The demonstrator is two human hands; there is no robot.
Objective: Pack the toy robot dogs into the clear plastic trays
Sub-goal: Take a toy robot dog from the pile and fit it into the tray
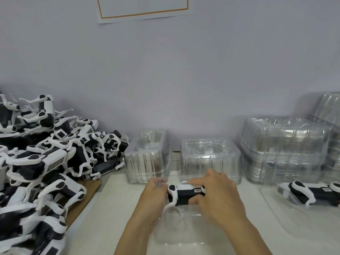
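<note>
Both forearms reach in from 6 o'clock. The left hand (pixel 154 192) and right hand (pixel 219 194) each keep a curled grip on the toy robot dog (pixel 184 195), held just above the clear tray (pixel 184 229) on the counter (pixel 114 208). Its long axis runs 9 to 3 o'clock; which end is the head I cannot tell.

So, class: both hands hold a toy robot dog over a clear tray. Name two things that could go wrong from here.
1. The toy robot dog, held by the left hand and right hand, has a white leg hanging down; it might snag the rim of the clear tray below.
2. That tray looks light and nothing pins it, so pressing the dog in could make it slide or tip.
</note>
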